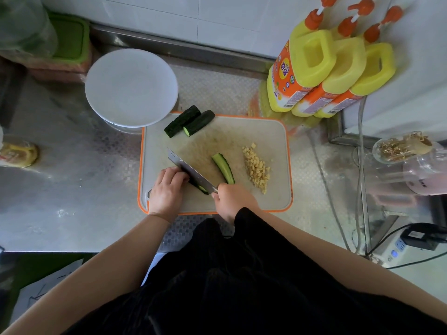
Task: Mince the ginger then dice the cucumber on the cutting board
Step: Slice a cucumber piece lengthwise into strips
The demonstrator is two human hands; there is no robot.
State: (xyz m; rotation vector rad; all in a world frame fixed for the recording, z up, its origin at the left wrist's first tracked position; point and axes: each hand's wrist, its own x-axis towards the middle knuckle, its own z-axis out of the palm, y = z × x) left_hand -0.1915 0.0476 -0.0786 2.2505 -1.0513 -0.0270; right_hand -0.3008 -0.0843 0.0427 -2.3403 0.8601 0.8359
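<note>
Currently the ginger point(257, 168) lies minced in a heap near the board's right edge; the cucumber stage is under way. Right hand point(233, 201) grips the knife point(191, 173) handle, blade laid lengthwise over a cucumber piece point(202, 188) near the cutting board point(266, 131) front edge. Left hand point(167, 189) rests on that piece, fingers curled against the blade's flat. One split strip point(223, 168) lies beside the blade; two uncut chunks point(188, 120) sit at the far left corner. Judgement: keep fingertips tucked, knuckles guiding, cut straight down, even strips before crosswise dicing.
</note>
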